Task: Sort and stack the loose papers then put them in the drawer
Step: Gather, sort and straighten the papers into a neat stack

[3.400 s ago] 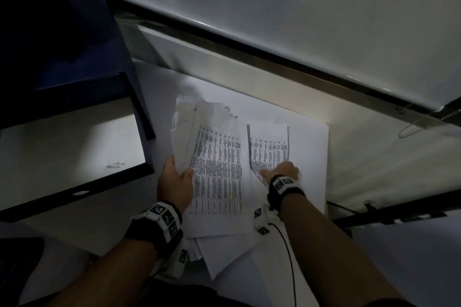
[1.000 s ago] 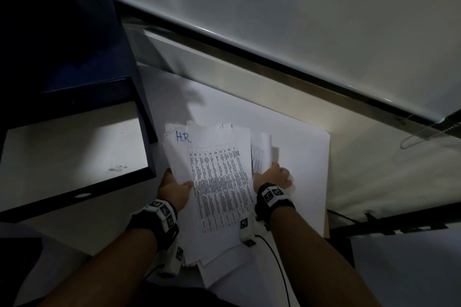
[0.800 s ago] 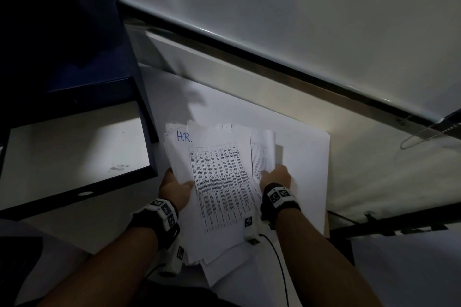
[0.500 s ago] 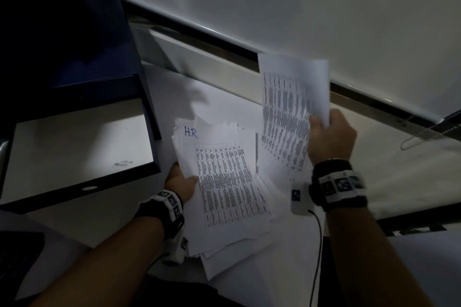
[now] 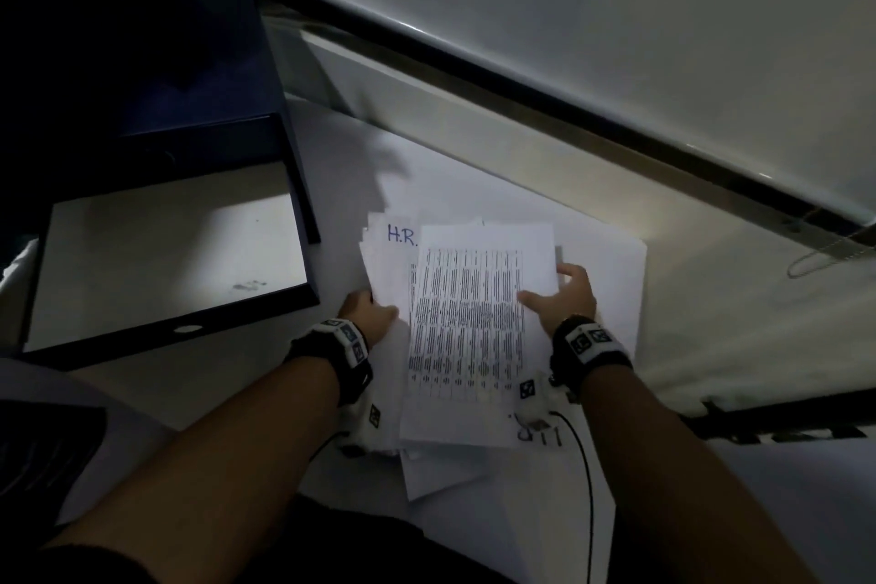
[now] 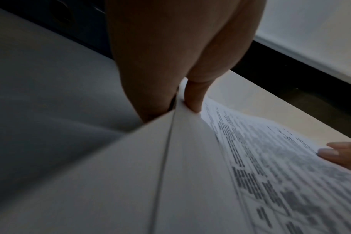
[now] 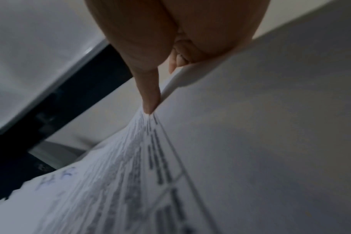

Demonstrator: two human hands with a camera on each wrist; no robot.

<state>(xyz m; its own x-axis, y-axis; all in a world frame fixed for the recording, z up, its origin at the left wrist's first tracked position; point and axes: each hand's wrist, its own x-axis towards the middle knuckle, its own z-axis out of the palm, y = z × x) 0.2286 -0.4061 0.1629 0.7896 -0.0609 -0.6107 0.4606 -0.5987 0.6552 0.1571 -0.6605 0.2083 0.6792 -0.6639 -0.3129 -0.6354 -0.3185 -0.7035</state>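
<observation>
A stack of loose papers (image 5: 464, 337) lies on a large white sheet (image 5: 611, 280), and a page marked "H.R." (image 5: 400, 235) sticks out at its top left. My left hand (image 5: 379, 306) grips the stack's left edge, thumb (image 6: 192, 98) on top. My right hand (image 5: 550, 294) pinches a printed sheet (image 7: 130, 174) that lies on top of the stack. Its thumb (image 7: 148, 95) is above the sheet's right edge and its fingers curl beneath. The open drawer (image 5: 180, 327) of a dark blue cabinet stands to the left.
The dark blue cabinet (image 5: 142, 62) rises behind the drawer. A wall with a dark strip (image 5: 569, 109) along its foot runs across the back. A cable (image 5: 588, 488) trails from my right wrist. A thin wire loop (image 5: 825, 258) lies at far right.
My right hand picked a printed sheet up from the right, lifted it, then brought it down onto the top of the stack. My left hand kept its grip on the stack.
</observation>
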